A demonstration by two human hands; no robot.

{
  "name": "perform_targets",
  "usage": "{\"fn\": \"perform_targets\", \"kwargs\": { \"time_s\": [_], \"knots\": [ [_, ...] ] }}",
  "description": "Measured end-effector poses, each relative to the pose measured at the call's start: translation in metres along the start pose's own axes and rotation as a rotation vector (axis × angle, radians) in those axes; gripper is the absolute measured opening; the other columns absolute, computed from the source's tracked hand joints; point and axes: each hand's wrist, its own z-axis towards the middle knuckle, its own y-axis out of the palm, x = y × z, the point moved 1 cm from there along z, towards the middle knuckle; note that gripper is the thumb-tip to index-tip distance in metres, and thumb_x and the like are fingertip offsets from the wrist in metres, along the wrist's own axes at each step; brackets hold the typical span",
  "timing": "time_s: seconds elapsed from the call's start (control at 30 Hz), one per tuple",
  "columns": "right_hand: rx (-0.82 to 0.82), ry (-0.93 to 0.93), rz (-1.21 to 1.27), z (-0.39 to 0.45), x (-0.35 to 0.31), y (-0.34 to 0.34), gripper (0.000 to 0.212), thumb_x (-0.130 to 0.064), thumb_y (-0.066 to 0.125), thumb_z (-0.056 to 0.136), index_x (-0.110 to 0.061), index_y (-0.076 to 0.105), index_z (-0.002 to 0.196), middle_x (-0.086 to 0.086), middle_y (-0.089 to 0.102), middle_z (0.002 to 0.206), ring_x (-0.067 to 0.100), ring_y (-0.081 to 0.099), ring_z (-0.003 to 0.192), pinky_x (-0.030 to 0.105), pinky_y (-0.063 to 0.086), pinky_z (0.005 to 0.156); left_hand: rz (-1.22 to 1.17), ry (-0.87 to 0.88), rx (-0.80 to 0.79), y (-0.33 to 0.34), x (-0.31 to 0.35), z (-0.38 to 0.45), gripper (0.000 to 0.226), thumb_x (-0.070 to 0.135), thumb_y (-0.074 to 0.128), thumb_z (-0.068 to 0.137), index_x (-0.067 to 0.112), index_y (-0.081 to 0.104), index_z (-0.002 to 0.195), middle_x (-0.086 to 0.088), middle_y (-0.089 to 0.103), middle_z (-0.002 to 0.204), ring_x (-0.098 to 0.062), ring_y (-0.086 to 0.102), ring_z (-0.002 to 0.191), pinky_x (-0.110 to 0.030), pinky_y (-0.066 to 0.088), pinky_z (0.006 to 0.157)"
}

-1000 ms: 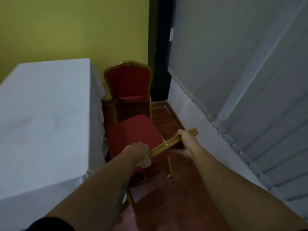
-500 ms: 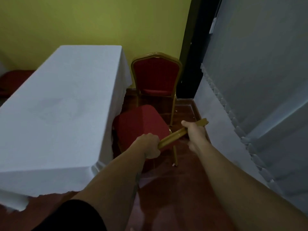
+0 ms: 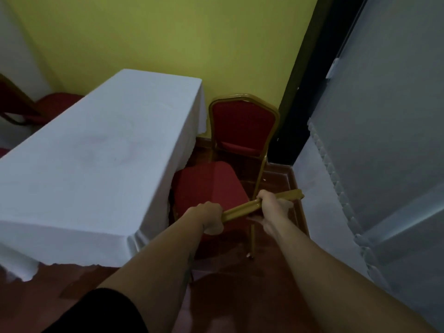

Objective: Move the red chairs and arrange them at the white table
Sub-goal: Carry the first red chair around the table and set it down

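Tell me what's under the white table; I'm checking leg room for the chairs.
The white tablecloth hangs down the table's sides, hiding its legs and the floor beneath. Only the held chair, seat edge tucked at the cloth's right side, shows there.

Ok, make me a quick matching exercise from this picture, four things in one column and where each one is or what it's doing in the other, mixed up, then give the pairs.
Things:
1. held chair
2. second chair
3. left hand
4. tablecloth

Places or states:
A. stands by the yellow wall, past the table's far end
B. grips the gold top rail's left part
C. seat at the table's long side
D. white, draped over the table

Pairs: 1-C, 2-A, 3-B, 4-D
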Motion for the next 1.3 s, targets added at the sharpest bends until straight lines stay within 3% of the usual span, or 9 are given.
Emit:
{"fn": "perform_targets", "kwargs": {
  "time_s": [0.33, 0.5, 0.63, 0.8, 0.97, 1.03, 1.13, 1.23, 1.3],
  "knots": [
    [-0.237, 0.031, -0.145, 0.045, -0.036, -0.048, 0.058, -0.004, 0.065, 0.084, -0.014, 0.025, 0.124, 0.016, 0.059, 0.105, 0.033, 0.07, 0.095, 0.052, 0.062, 0.064, -0.078, -0.218, 0.074, 0.018, 0.077, 0.0, 0.043, 0.02, 0.058, 0.079, 0.019, 0.063, 0.122, -0.003, 0.064, 0.103, -0.026, 0.065, 0.091, -0.036, 0.051, 0.073],
    [-0.386, 0.054, -0.272, 0.071, -0.058, -0.059, 0.057, -0.001, 0.064, 0.085, -0.011, 0.027, 0.127, 0.027, 0.057, 0.126, 0.035, 0.069, 0.102, 0.062, 0.06, 0.075, -0.148, -0.297, 0.108, 0.027, 0.105, 0.007, 0.045, 0.024, 0.061, 0.081, 0.018, 0.061, 0.126, -0.008, 0.066, 0.113, -0.028, 0.066, 0.097, -0.038, 0.055, 0.081],
    [-0.489, 0.07, -0.343, 0.094, -0.069, -0.051, 0.061, -0.001, 0.063, 0.086, -0.003, 0.032, 0.139, 0.023, 0.057, 0.109, 0.033, 0.068, 0.093, 0.058, 0.062, 0.068, -0.209, -0.328, 0.105, 0.024, 0.112, 0.018, 0.044, 0.03, 0.069, 0.078, 0.017, 0.064, 0.12, -0.005, 0.063, 0.102, -0.025, 0.062, 0.085, -0.035, 0.05, 0.07],
    [-0.585, 0.08, -0.421, 0.122, -0.08, -0.025, 0.069, -0.002, 0.062, 0.085, -0.002, 0.032, 0.147, 0.02, 0.056, 0.1, 0.035, 0.067, 0.094, 0.063, 0.06, 0.073, -0.268, -0.357, 0.137, 0.013, 0.108, 0.032, 0.038, 0.035, 0.073, 0.076, 0.016, 0.067, 0.108, 0.001, 0.059, 0.079, -0.017, 0.057, 0.067, -0.029, 0.043, 0.055],
    [-0.612, 0.07, -0.507, 0.155, -0.098, -0.004, 0.065, -0.003, 0.061, 0.087, 0.0, 0.034, 0.147, 0.021, 0.059, 0.102, 0.037, 0.069, 0.099, 0.056, 0.062, 0.069, -0.276, -0.321, 0.109, -0.007, 0.11, 0.06, 0.037, 0.037, 0.074, 0.08, 0.016, 0.063, 0.109, -0.002, 0.061, 0.087, -0.019, 0.059, 0.074, -0.032, 0.047, 0.063],
    [-0.605, 0.065, -0.531, 0.168, -0.105, 0.004, 0.061, -0.001, 0.059, 0.087, 0.003, 0.038, 0.144, 0.021, 0.059, 0.097, 0.035, 0.07, 0.089, 0.052, 0.062, 0.062, -0.282, -0.301, 0.088, -0.017, 0.107, 0.074, 0.032, 0.038, 0.075, 0.078, 0.018, 0.062, 0.099, -0.001, 0.06, 0.088, -0.02, 0.06, 0.077, -0.033, 0.05, 0.065],
    [-0.619, 0.051, -0.562, 0.184, -0.115, 0.019, 0.055, -0.001, 0.059, 0.085, 0.003, 0.045, 0.138, 0.016, 0.059, 0.082, 0.029, 0.068, 0.075, 0.049, 0.061, 0.057, -0.304, -0.289, 0.074, -0.03, 0.1, 0.092, 0.033, 0.042, 0.076, 0.076, 0.018, 0.057, 0.089, 0.001, 0.058, 0.082, -0.018, 0.059, 0.071, -0.031, 0.048, 0.057],
    [-0.649, 0.055, -0.578, 0.199, -0.121, 0.035, 0.047, -0.001, 0.06, 0.083, 0.006, 0.052, 0.129, 0.016, 0.062, 0.08, 0.031, 0.07, 0.077, 0.048, 0.061, 0.058, -0.312, -0.301, 0.072, -0.041, 0.093, 0.106, 0.037, 0.042, 0.077, 0.075, 0.017, 0.058, 0.094, 0.001, 0.056, 0.079, -0.016, 0.058, 0.064, -0.03, 0.044, 0.048],
    [-0.672, 0.061, -0.582, 0.206, -0.124, 0.046, 0.054, 0.0, 0.061, 0.082, 0.007, 0.048, 0.134, 0.016, 0.062, 0.078, 0.032, 0.07, 0.077, 0.053, 0.062, 0.063, -0.317, -0.315, 0.067, -0.047, 0.087, 0.113, 0.036, 0.042, 0.077, 0.075, 0.017, 0.053, 0.085, 0.001, 0.056, 0.078, -0.016, 0.058, 0.061, -0.029, 0.043, 0.046]
  ]
}}
